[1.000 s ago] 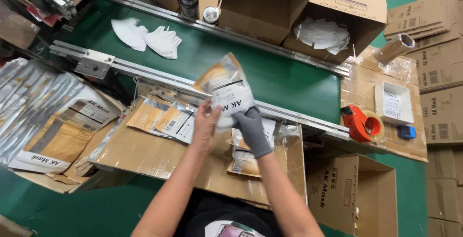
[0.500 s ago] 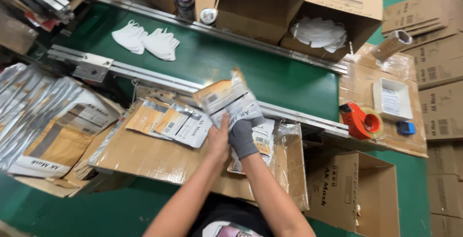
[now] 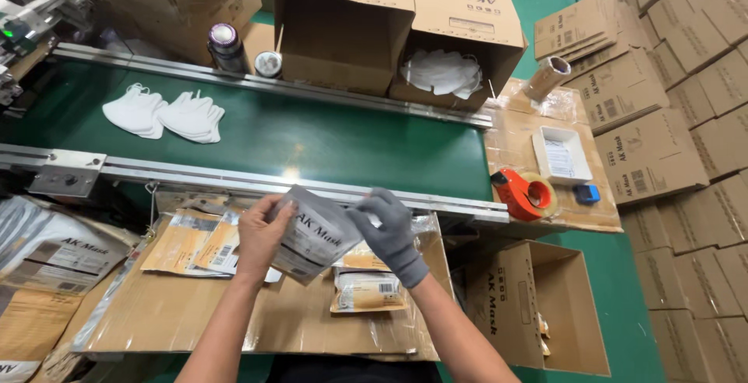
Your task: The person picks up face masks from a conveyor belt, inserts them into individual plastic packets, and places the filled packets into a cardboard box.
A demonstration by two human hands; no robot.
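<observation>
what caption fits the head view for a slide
Bare left hand and grey-gloved right hand hold a silver printed pouch beside a green conveyor belt carrying white masks.

**A packing line in a factory**

A green conveyor belt [image 3: 312, 137] with metal rails carries 2 white masks [image 3: 164, 114]. Open cardboard cartons [image 3: 405, 24] crowd its far side, flat cartons [image 3: 662, 79] are stacked on the green floor, and a red tape dispenser [image 3: 523, 194] sits nearby.

Pouch [image 3: 315, 236] lower, now between both hands; white masks [image 3: 164, 114] apparently further along belt [image 3: 327, 145]
</observation>
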